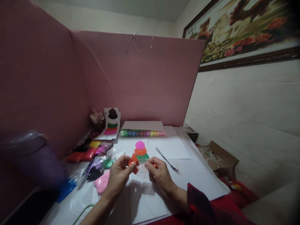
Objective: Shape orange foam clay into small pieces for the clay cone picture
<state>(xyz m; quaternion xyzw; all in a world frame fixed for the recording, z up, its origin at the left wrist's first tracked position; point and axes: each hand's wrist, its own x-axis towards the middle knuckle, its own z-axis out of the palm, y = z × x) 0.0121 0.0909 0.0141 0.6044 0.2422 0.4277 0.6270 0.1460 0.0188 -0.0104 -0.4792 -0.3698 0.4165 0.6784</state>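
Note:
Over a white sheet of paper (150, 200), my two hands work close together. My left hand (120, 173) pinches an orange packet, seemingly modelling clay in clear plastic (133, 162). My right hand (160, 175) is closed at the fingertips beside it, with a small bit of orange showing at the fingers; exactly what it grips is unclear. Just beyond the hands, flat clay shapes lie stacked on the paper: a pink round (140, 145), an orange band (140, 152) and a green band (142, 156), partly hidden by the fingers.
A fork (167, 161) lies to the right. At the back is a row of coloured pots (142, 133). Clay packets (102, 181) crowd the left, near a purple lidded container (39, 162). A sheet with dark and coloured shapes (112, 125) leans behind. A cardboard box (221, 157) stands right.

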